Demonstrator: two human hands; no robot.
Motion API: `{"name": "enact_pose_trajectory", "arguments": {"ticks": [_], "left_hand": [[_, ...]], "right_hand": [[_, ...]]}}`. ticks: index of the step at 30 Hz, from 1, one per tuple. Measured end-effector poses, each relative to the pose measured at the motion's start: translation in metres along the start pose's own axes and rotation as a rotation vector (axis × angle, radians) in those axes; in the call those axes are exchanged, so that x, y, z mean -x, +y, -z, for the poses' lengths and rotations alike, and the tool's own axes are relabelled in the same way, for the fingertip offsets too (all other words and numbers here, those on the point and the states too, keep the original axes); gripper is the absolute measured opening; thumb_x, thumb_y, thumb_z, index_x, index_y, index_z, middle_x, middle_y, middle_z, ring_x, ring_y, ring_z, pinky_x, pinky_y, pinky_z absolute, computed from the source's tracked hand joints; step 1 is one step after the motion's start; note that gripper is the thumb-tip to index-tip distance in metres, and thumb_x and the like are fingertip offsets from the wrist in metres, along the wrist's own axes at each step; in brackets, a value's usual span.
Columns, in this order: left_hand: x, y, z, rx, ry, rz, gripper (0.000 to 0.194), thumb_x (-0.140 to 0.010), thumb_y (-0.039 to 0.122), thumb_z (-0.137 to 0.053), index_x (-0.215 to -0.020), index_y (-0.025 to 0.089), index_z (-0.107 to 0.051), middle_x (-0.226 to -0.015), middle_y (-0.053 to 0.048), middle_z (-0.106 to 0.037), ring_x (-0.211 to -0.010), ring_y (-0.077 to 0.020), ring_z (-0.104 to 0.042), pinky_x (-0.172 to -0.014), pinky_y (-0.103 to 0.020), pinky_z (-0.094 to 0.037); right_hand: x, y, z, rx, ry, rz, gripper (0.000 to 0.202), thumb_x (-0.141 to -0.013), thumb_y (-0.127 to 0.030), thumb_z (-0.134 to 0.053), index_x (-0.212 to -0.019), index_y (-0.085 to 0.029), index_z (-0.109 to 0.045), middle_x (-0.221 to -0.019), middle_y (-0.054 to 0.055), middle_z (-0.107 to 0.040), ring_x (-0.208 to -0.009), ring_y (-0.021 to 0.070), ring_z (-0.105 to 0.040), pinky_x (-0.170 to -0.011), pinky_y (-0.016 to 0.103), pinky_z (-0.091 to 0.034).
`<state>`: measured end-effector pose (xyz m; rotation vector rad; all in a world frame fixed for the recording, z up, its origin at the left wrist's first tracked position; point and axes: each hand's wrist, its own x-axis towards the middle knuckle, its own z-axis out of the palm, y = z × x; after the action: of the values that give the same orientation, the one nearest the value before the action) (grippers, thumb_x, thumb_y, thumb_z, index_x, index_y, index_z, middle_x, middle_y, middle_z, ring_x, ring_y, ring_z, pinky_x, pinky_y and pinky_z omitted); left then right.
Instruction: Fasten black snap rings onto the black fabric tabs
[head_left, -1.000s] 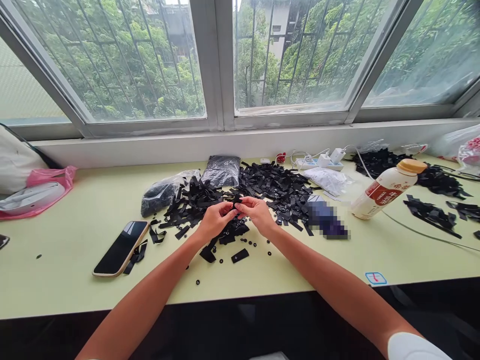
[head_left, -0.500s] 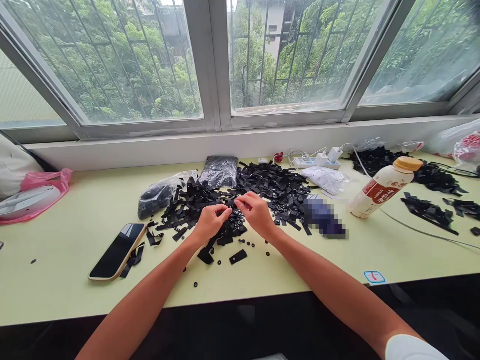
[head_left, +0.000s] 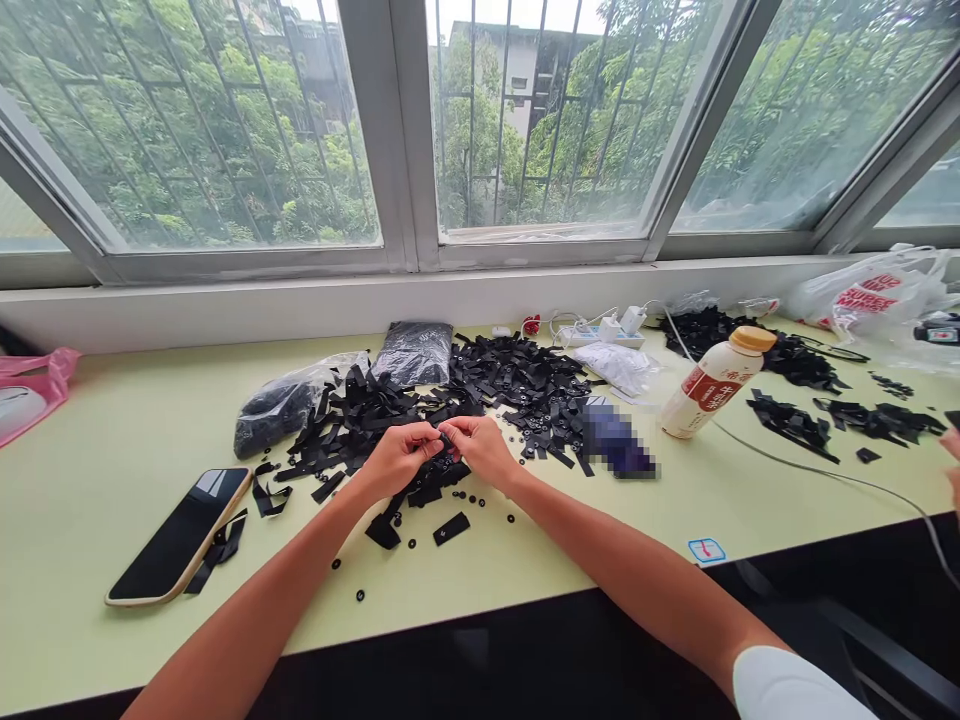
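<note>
My left hand (head_left: 403,457) and my right hand (head_left: 478,452) meet fingertip to fingertip over the near side of a heap of black fabric strips (head_left: 517,372). The fingers of both are closed in a pinch, around something small and dark that I cannot make out. Small black round pieces lie among the strips. Just in front of my hands, a single black strip (head_left: 451,529) with a small white mark lies flat on the pale green table (head_left: 555,560), near several loose round pieces.
A phone (head_left: 180,535) lies at the left. Plastic bags of black pieces (head_left: 281,405) stand behind the heap. To the right are a tilted-looking bottle (head_left: 709,390), a white cable, a power strip (head_left: 600,335) and more black strips. Part of another person's hand shows at the right edge.
The view has shifted right, so things on the table appear further left. My hands have come together until their fingertips touch. Another person's hand has appeared at the right edge.
</note>
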<state>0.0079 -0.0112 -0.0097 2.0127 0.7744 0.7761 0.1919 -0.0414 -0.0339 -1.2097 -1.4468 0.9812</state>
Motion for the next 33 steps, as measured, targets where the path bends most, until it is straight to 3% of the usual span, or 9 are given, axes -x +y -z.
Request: {"name": "enact_pose_trajectory", "arguments": {"ticks": [4, 6, 8, 12, 16, 21, 24, 28, 33], "left_hand": [[-0.001, 0.003, 0.002, 0.022, 0.059, 0.104, 0.026, -0.089, 0.039, -0.060, -0.080, 0.016, -0.066, -0.067, 0.002, -0.055, -0.063, -0.0125, -0.046, -0.061, -0.025, -0.037], [-0.001, 0.003, 0.003, 0.022, 0.094, 0.129, 0.027, -0.090, 0.040, -0.060, -0.077, 0.016, -0.063, -0.064, 0.003, -0.051, -0.061, -0.0117, -0.044, -0.059, -0.024, -0.035], [-0.001, 0.001, 0.004, 0.017, 0.095, 0.113, 0.028, -0.090, 0.042, -0.060, -0.079, 0.016, -0.064, -0.065, 0.004, -0.052, -0.061, -0.0114, -0.044, -0.059, -0.024, -0.035], [-0.001, -0.003, 0.003, 0.057, 0.068, 0.097, 0.033, -0.089, 0.047, -0.062, -0.089, 0.015, -0.071, -0.069, 0.001, -0.059, -0.062, -0.0119, -0.048, -0.058, -0.024, -0.038], [-0.001, -0.004, 0.002, 0.204, 0.059, 0.179, 0.037, -0.087, 0.050, -0.066, -0.091, 0.014, -0.073, -0.069, 0.000, -0.063, -0.063, -0.0128, -0.053, -0.062, -0.025, -0.045], [-0.001, -0.005, 0.001, 0.306, 0.074, 0.260, 0.042, -0.076, 0.043, -0.079, -0.104, 0.012, -0.073, -0.074, -0.002, -0.069, -0.066, -0.0139, -0.059, -0.068, -0.028, -0.050], [-0.002, -0.009, 0.000, 0.317, 0.116, 0.254, 0.043, -0.073, 0.041, -0.082, -0.103, 0.011, -0.074, -0.076, -0.003, -0.071, -0.066, -0.0146, -0.062, -0.068, -0.029, -0.052], [-0.003, -0.013, -0.002, 0.353, 0.266, 0.268, 0.043, -0.068, 0.041, -0.085, -0.097, 0.011, -0.073, -0.075, -0.004, -0.074, -0.067, -0.0181, -0.068, -0.069, -0.033, -0.057], [-0.003, -0.010, -0.003, 0.381, 0.383, 0.258, 0.045, -0.066, 0.039, -0.087, -0.097, 0.011, -0.072, -0.079, -0.006, -0.077, -0.072, -0.0229, -0.074, -0.076, -0.040, -0.063]], "right_hand": [[-0.005, 0.003, 0.003, -0.001, 0.078, -0.002, 0.031, -0.082, -0.046, -0.067, -0.093, -0.018, -0.075, -0.079, 0.002, -0.071, -0.059, 0.0126, -0.058, -0.056, 0.024, -0.048], [-0.006, 0.001, 0.005, 0.049, 0.143, 0.051, 0.033, -0.080, -0.041, -0.070, -0.104, -0.019, -0.073, -0.098, 0.005, -0.072, -0.068, 0.0129, -0.060, -0.063, 0.025, -0.051], [-0.005, -0.002, 0.006, 0.039, 0.117, 0.055, 0.039, -0.084, -0.043, -0.066, -0.116, -0.021, -0.070, -0.106, 0.006, -0.071, -0.071, 0.0132, -0.061, -0.062, 0.025, -0.052], [-0.001, -0.008, 0.004, -0.056, -0.068, 0.007, 0.039, -0.088, -0.050, -0.062, -0.113, -0.021, -0.072, -0.085, 0.003, -0.070, -0.057, 0.0120, -0.057, -0.053, 0.025, -0.049], [-0.002, -0.004, 0.003, -0.183, 0.014, -0.013, 0.033, -0.081, -0.049, -0.070, -0.090, -0.018, -0.074, -0.077, 0.002, -0.067, -0.057, 0.0124, -0.056, -0.054, 0.026, -0.050], [-0.006, 0.005, 0.004, -0.271, 0.075, -0.061, 0.033, -0.081, -0.049, -0.070, -0.088, -0.017, -0.071, -0.077, 0.003, -0.066, -0.057, 0.0137, -0.056, -0.055, 0.029, -0.051], [-0.005, 0.002, 0.006, -0.120, 0.152, -0.009, 0.032, -0.084, -0.045, -0.066, -0.099, -0.017, -0.070, -0.090, 0.006, -0.068, -0.063, 0.0152, -0.059, -0.059, 0.030, -0.051], [0.002, -0.010, 0.007, 0.352, 0.384, 0.227, 0.028, -0.090, -0.035, -0.063, -0.112, -0.019, -0.067, -0.114, 0.010, -0.063, -0.084, 0.0181, -0.062, -0.073, 0.031, -0.050], [0.007, -0.012, 0.003, 0.700, 0.186, 0.375, 0.022, -0.100, -0.030, -0.053, -0.095, -0.022, -0.073, -0.088, 0.005, -0.066, -0.088, 0.0185, -0.061, -0.076, 0.028, -0.046]]}}
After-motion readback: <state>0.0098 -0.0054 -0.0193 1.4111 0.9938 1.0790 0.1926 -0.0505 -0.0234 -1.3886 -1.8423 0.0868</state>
